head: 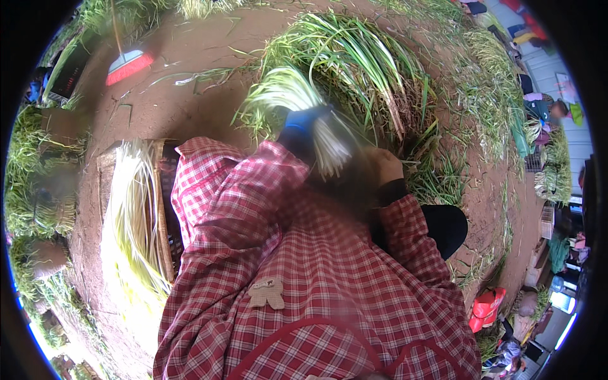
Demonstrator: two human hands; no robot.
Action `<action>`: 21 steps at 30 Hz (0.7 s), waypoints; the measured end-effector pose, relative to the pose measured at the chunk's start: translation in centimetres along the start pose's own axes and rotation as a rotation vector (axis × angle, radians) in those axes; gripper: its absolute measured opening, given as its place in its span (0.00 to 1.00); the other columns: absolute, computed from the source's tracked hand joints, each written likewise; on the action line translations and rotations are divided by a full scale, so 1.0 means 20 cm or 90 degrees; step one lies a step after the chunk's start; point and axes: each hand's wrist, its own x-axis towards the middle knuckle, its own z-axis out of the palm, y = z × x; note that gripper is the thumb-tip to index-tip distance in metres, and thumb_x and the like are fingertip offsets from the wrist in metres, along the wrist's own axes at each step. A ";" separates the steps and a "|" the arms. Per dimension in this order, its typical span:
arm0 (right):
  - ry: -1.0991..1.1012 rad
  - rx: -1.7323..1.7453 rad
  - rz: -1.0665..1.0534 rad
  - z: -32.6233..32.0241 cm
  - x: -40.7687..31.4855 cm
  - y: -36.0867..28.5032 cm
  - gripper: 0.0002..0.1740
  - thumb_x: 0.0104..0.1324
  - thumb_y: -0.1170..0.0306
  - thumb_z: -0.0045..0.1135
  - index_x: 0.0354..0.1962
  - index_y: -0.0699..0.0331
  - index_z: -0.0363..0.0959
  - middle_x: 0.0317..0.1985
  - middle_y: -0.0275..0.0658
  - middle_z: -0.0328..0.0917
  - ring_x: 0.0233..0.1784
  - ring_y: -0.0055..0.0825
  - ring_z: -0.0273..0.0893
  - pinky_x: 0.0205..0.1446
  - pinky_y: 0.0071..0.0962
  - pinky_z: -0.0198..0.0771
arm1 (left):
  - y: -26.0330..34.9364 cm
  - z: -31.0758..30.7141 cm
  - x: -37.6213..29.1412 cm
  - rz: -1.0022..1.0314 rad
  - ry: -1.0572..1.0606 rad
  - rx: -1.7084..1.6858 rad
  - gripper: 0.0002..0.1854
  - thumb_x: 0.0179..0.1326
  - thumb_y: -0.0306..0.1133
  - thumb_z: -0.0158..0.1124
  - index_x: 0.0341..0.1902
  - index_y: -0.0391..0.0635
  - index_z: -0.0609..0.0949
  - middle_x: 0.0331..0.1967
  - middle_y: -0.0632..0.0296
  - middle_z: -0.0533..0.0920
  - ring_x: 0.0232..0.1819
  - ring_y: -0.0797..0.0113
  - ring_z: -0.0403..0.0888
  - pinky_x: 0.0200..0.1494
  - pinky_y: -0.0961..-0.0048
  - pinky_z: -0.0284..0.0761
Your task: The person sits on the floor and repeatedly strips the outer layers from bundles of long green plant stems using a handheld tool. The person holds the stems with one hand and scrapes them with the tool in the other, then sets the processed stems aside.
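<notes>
My left hand (pixel 300 124), in a blue glove, is closed around a bundle of pale green-white stalks (pixel 332 145). Their leafy tops fan out to the upper left and the white ends point down towards my lap. Just right of those ends is my bare right hand (pixel 387 164), its fingers curled. Blur and shadow hide whether it grips a thin strand. Beyond both hands lies a large heap of long green allium-like plants (pixel 351 57), some with brown roots (pixel 399 114) towards me. At my left, trimmed pale stalks (pixel 130 213) lie lengthwise on a wooden-edged crate or stand (pixel 164 223).
A broom with red bristles (pixel 128 69) stands on the brown dirt floor (pixel 190 33) at upper left. More greens (pixel 33 175) line the left side, and loose leaves (pixel 484 95) litter the right. A red bag (pixel 487 308) lies lower right. Another person (pixel 544 109) is at far right.
</notes>
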 end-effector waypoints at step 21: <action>-0.035 -0.246 -0.152 0.29 -0.10 -0.12 0.09 0.57 0.70 0.59 0.31 0.69 0.74 0.24 0.33 0.75 0.25 0.16 0.70 0.28 0.19 0.66 | 0.13 0.09 -0.07 -0.159 0.002 -0.216 0.11 0.50 0.27 0.67 0.36 0.34 0.82 0.29 0.59 0.83 0.28 0.69 0.79 0.34 0.74 0.75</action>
